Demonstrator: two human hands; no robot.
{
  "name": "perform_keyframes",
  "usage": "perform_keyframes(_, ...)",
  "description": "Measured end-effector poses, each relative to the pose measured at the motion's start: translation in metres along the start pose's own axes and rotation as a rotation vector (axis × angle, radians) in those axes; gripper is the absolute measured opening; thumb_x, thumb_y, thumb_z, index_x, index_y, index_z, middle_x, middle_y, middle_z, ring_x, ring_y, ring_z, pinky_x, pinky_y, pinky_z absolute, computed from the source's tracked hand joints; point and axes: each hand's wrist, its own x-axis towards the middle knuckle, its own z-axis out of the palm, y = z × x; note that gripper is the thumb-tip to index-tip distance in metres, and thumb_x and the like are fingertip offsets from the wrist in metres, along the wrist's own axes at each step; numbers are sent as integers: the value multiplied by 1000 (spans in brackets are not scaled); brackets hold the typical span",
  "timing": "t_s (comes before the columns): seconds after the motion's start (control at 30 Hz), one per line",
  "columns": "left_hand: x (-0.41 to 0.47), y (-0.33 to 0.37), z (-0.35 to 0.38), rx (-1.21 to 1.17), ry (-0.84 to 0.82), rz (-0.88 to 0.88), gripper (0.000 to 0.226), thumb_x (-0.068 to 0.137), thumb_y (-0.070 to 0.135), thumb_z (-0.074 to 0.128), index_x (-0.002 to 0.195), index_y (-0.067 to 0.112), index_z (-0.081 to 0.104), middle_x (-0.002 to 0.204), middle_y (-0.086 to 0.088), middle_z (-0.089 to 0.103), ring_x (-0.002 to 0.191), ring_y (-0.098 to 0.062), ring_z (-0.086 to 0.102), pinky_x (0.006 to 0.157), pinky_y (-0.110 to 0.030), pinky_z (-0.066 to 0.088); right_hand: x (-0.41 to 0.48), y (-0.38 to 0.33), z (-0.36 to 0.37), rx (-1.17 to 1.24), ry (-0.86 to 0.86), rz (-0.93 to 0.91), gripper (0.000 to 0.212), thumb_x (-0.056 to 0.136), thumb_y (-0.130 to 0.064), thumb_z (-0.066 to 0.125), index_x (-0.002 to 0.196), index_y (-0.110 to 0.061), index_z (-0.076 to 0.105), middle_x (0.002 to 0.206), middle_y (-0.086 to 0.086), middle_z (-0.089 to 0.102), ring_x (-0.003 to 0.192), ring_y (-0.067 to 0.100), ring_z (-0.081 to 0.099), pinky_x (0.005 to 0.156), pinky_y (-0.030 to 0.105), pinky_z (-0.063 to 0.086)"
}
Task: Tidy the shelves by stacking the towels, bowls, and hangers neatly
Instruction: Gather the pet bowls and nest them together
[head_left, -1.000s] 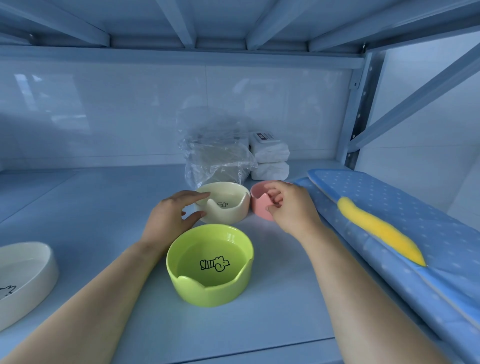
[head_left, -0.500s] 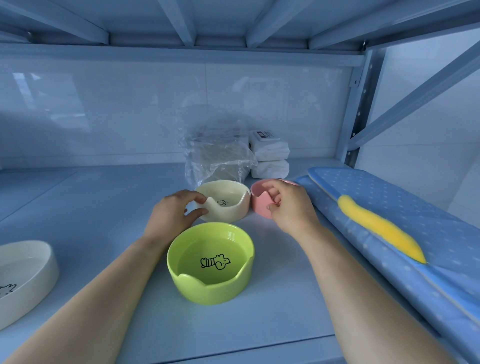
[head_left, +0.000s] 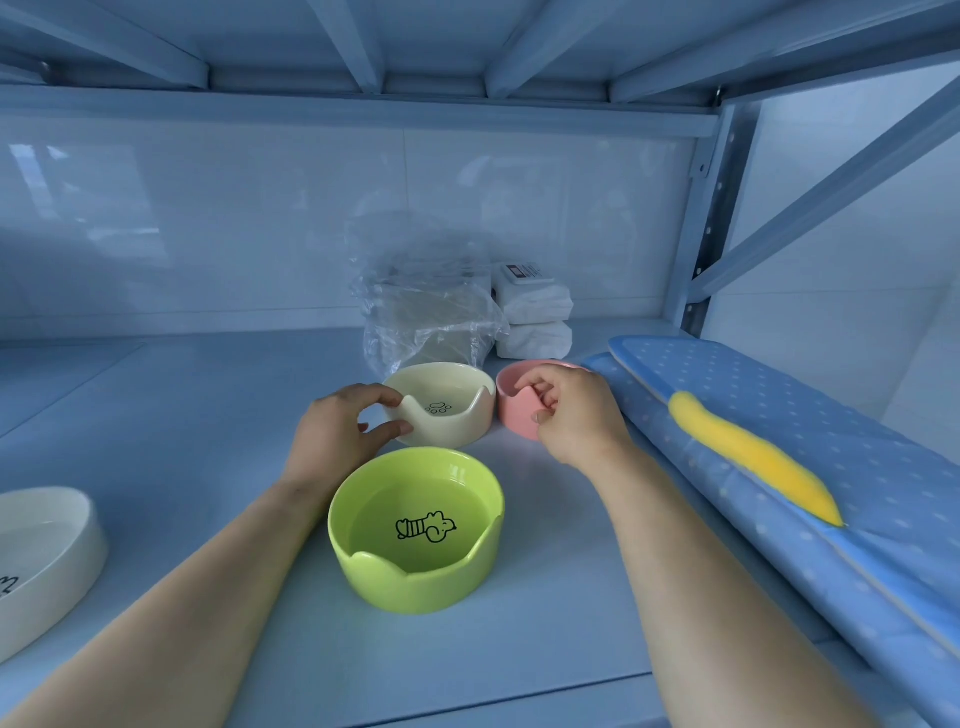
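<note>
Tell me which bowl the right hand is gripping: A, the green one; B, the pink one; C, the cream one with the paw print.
B: the right hand curls its fingers over the rim of the pink bowl, while the left hand holds the cream bowl.

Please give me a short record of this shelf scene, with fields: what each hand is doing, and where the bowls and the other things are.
left grip: holds cream bowl at its near rim
right grip: pinches pink bowl rim
green bowl: free, upright, nearest the person
white dish: far left, apart
behind bowls: plastic bag, white folded bundles
right side: blue padded board
</note>
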Motion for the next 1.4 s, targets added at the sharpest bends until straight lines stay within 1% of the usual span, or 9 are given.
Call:
perform_keyframes(0.27,0,-2,3,9,22,24,29,71,20,80,97,19,70,98,7,65,87,-10,58,71,-21,49,-1,7,-6,14,-30,11,43,76,10,58,86,-32,65,87,-6,58,73,6,53,58,-1,38)
perform_keyframes(0.4,0,-3,3,27,23,36,28,70,21,80,96,21,70,95,10,63,85,-9,57,67,-15,46,-1,8,-6,14,-45,7,43,76,10,58,89,-31,66,89,-7,58,75,7,53,58,0,39)
perform_keyframes(0.7,-1,1,3,0,33,25,29,68,25,82,94,25,71,93,12,65,87,-9,59,71,-23,52,-1,3,-5,-1,-41,7,43,71,7,56,95,-28,65,94,-6,61,74,-1,52,61,0,38)
perform_keyframes(0.8,2,-1,-4,-1,-20,37,34,69,27,81,101,32,68,100,15,62,92,-5,58,73,-20,50,-5,-7,-7,14,-11,-74,38,70,-3,64,101,-25,65,99,-10,63,87,4,58,87,22,47)
perform_keyframes(0.87,3,-2,-11,-31,-61,31,38,73,27,78,108,35,65,107,15,60,97,-2,55,70,-12,46,-9,-17,-11,42,4,-114,33,72,-9,65,99,-28,66,97,-13,64,91,8,61,92,39,46)
perform_keyframes(1.0,4,2,-20,-48,-72,28,25,81,27,70,105,36,66,107,14,61,99,1,55,68,-5,43,-13,-42,-25,99,-96,-120,16,79,-23,64,86,-37,66,86,-18,68,83,6,64,91,42,47)
perform_keyframes(1.1,6,11,-24,-97,-57,61,18,83,28,68,98,37,66,102,21,62,97,4,57,72,-8,47,-29,-58,-32,67,-227,-176,9,80,-40,61,87,-40,66,84,-17,68,80,5,64,86,39,50)
perform_keyframes(1.23,5,18,-24,-79,-101,127,18,84,27,67,102,31,68,100,24,60,96,4,56,79,-22,52,-65,-65,-31,158,-366,-279,8,86,-34,63,91,-32,69,90,-20,68,88,-2,61,84,25,48)
perform_keyframes(1.4,3,23,-24,-71,-128,186,19,85,26,66,103,30,68,96,26,58,94,5,54,78,-29,54,-91,-61,-22,189,-338,-349,15,86,-38,62,91,-27,71,90,-13,69,89,4,61,78,28,49)
